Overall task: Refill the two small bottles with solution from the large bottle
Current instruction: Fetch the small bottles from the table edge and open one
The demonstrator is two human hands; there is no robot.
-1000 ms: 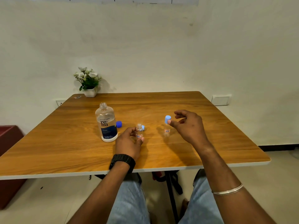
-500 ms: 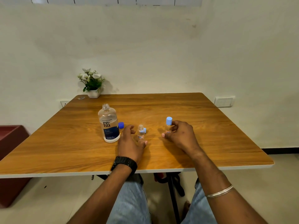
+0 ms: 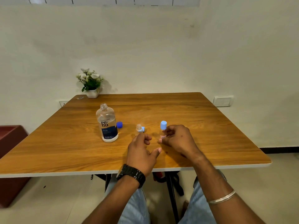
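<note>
The large clear solution bottle [image 3: 107, 125] stands uncapped left of centre on the wooden table [image 3: 210, 126], its dark blue cap [image 3: 119, 124] lying beside it. An uncapped small bottle [image 3: 138, 128] stands to the right, with a light blue cap [image 3: 143, 129] just behind it. My left hand [image 3: 140, 152] hovers in front of this bottle, fingers loosely curled, thumb spread away, hiding its base. A second small bottle [image 3: 163, 132] wears a light blue cap. My right hand [image 3: 178, 139] holds its body between thumb and fingers.
A small potted plant [image 3: 90, 83] sits at the table's far left corner. A dark red box [image 3: 11, 143] stands on the floor to the left. The table's near edge runs just above my knees.
My right hand set the light blue cap on the right small bottle and dropped to hold its body. My left thumb came off the uncapped small bottle.
</note>
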